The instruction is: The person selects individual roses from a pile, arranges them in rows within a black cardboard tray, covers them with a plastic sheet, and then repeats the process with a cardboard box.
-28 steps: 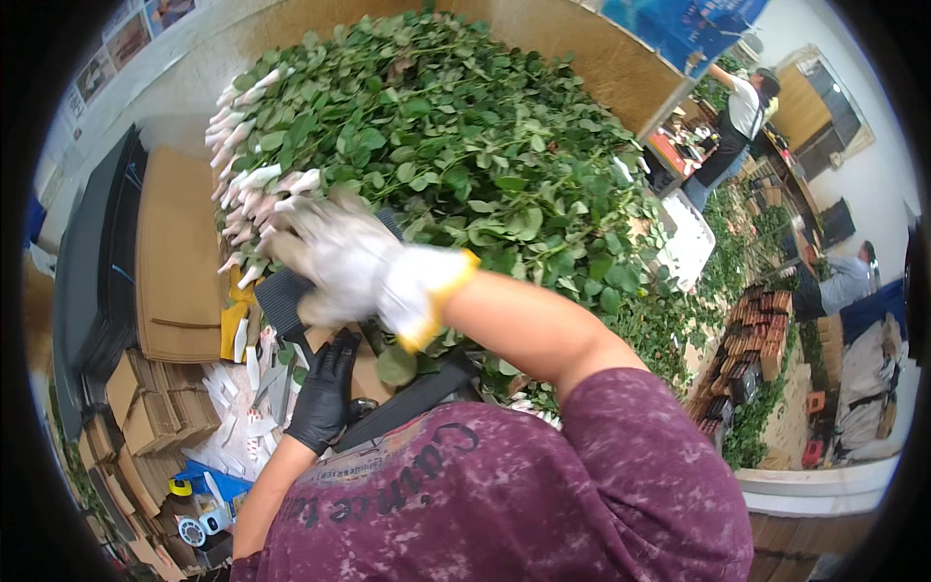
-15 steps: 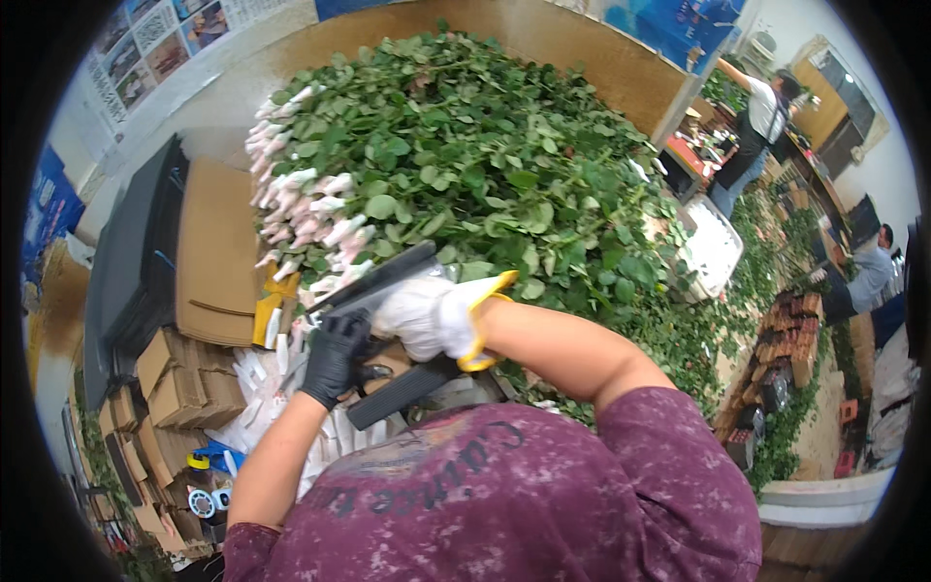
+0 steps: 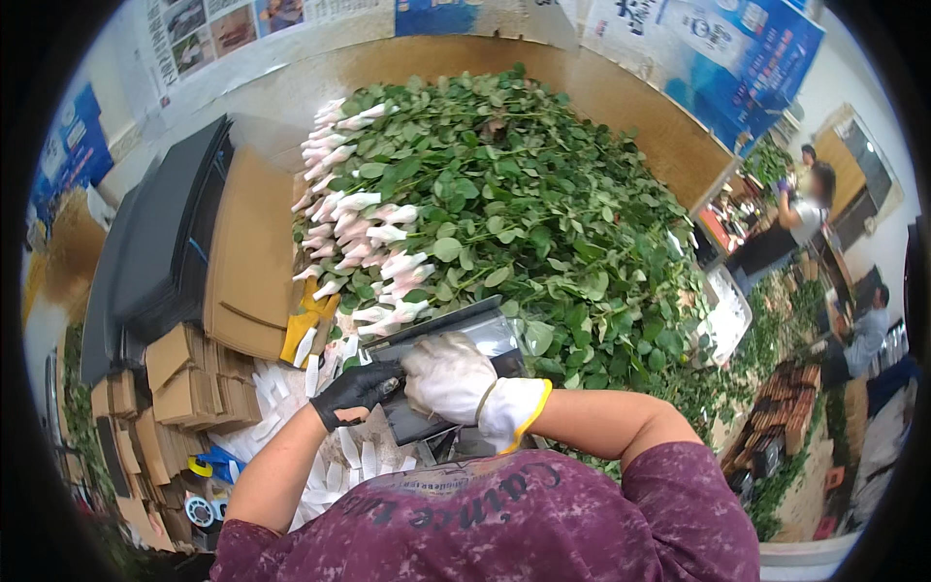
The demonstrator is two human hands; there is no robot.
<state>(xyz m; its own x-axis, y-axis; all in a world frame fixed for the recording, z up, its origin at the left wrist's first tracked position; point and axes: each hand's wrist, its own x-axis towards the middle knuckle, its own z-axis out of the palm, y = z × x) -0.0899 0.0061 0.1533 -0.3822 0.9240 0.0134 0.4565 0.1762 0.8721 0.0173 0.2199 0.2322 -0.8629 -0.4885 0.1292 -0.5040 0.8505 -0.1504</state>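
My left hand (image 3: pixel 357 390) at nine o'clock and right hand (image 3: pixel 448 376), clamped or not I can't tell, could crease the dark case (image 3: pixel 493 333) by pressing unevenly.

The scene is being brightly lit; the white bin (image 3: pixel 739 325) at three o'clock is being washed pale; edges are being bent rimward.

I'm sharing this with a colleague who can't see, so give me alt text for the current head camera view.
A person's black-gloved left hand and white-gloved right hand meet over a dark, flat-panelled piece. Beyond them lies a big heap of leafy green stems, its left edge lined with pale wrapped tips; brown cardboard stands farther left.
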